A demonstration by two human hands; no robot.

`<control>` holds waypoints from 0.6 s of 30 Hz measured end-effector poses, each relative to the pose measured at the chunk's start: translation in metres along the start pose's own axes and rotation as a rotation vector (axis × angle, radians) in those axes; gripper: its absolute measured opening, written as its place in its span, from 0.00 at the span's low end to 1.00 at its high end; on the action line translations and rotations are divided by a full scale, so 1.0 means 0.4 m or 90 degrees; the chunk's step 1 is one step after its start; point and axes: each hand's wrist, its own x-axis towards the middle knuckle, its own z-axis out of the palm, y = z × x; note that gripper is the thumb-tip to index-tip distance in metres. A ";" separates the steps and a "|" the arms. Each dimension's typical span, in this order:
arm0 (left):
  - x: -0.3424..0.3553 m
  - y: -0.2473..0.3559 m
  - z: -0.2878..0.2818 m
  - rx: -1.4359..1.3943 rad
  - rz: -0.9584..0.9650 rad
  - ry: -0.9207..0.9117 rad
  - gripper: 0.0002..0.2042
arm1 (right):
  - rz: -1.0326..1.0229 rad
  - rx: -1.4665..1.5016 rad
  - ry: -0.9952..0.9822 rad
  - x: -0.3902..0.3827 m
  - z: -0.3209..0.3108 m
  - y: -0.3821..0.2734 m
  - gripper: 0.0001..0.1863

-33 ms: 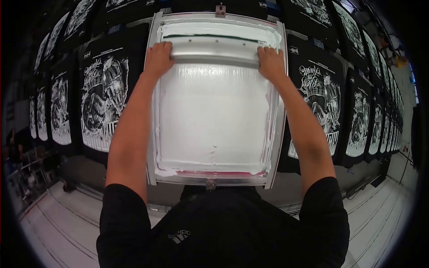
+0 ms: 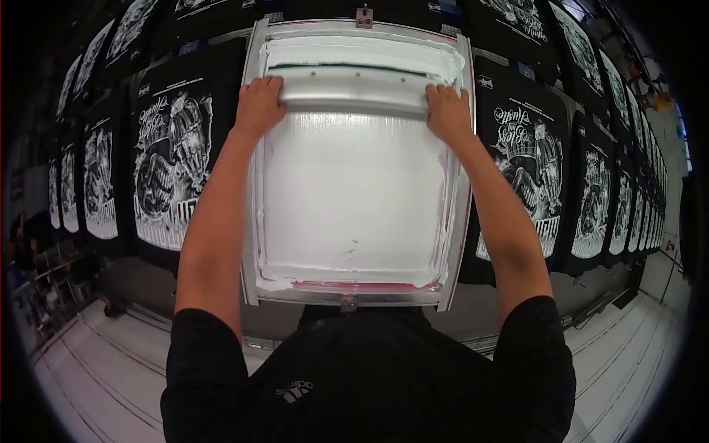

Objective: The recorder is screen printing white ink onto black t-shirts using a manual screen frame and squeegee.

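A wide squeegee with a silvery metal handle (image 2: pixel 354 90) lies across the upper part of a framed printing screen. My left hand (image 2: pixel 260 105) is wrapped round its left end, and my right hand (image 2: pixel 449 111) grips the right end. The screen's mesh (image 2: pixel 353 196) is coated with white ink, smooth and shiny below the squeegee. Beyond the dark green blade edge sits a thick band of white ink (image 2: pixel 347 50). Smears of ink line the inner sides of the metal frame (image 2: pixel 252 221). What lies under the screen is hidden.
Black shirts with white prints hang or lie in rows on both sides, such as a left shirt (image 2: pixel 173 148) and a right shirt (image 2: pixel 526 148). Metal clamps hold the frame at its far edge (image 2: pixel 364 18) and near edge (image 2: pixel 349 303). A pale floor (image 2: pixel 96 369) shows below.
Both hands have drawn the squeegee slightly toward me, and the ink band beyond it shows a little wider. The screen frame has stayed in place.
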 end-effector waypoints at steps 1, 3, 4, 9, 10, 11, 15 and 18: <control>-0.050 0.003 -0.024 -0.025 0.016 0.001 0.17 | -0.003 0.004 -0.002 -0.044 -0.019 -0.021 0.16; -0.162 0.023 -0.091 -0.056 0.030 -0.001 0.17 | -0.022 0.052 -0.050 -0.154 -0.097 -0.071 0.16; -0.232 0.042 -0.134 -0.090 0.047 -0.002 0.18 | -0.008 0.093 -0.098 -0.208 -0.160 -0.093 0.18; -0.574 0.154 -0.349 -0.184 0.036 -0.221 0.20 | -0.022 0.239 -0.218 -0.579 -0.359 -0.180 0.20; -0.646 0.178 -0.378 -0.211 0.044 -0.185 0.20 | -0.015 0.261 -0.202 -0.637 -0.384 -0.213 0.19; -0.700 0.204 -0.396 -0.222 0.031 -0.197 0.19 | -0.005 0.276 -0.187 -0.690 -0.407 -0.240 0.18; -0.814 0.259 -0.355 -0.239 -0.014 -0.182 0.18 | 0.054 0.272 -0.218 -0.802 -0.377 -0.308 0.18; -0.798 0.253 -0.339 -0.233 -0.024 -0.209 0.18 | 0.063 0.232 -0.302 -0.790 -0.349 -0.298 0.20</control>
